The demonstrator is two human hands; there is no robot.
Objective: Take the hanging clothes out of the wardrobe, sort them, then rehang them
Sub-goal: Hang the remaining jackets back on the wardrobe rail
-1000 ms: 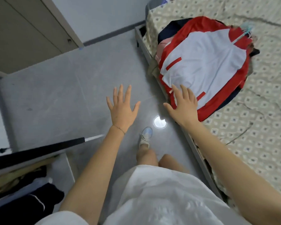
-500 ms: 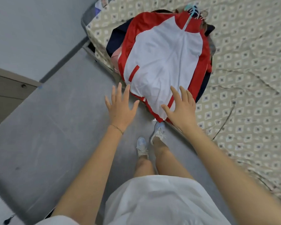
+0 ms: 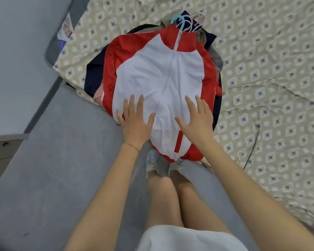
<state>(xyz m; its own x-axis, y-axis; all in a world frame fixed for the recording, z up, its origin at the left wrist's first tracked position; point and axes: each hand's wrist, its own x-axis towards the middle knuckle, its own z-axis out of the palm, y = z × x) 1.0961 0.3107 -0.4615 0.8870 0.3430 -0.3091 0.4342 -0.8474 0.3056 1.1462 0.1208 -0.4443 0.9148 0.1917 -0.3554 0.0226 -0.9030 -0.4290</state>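
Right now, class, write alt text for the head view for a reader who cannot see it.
A person's left hand and right hand, fingers spread, reach over a red and white jacket topping a pile of clothes on hangers, laid on a patterned bedsheet.

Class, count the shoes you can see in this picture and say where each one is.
2. The left shoe stands on the grey floor by the bed; the right shoe is beside it, partly hidden by the hem of the jacket.
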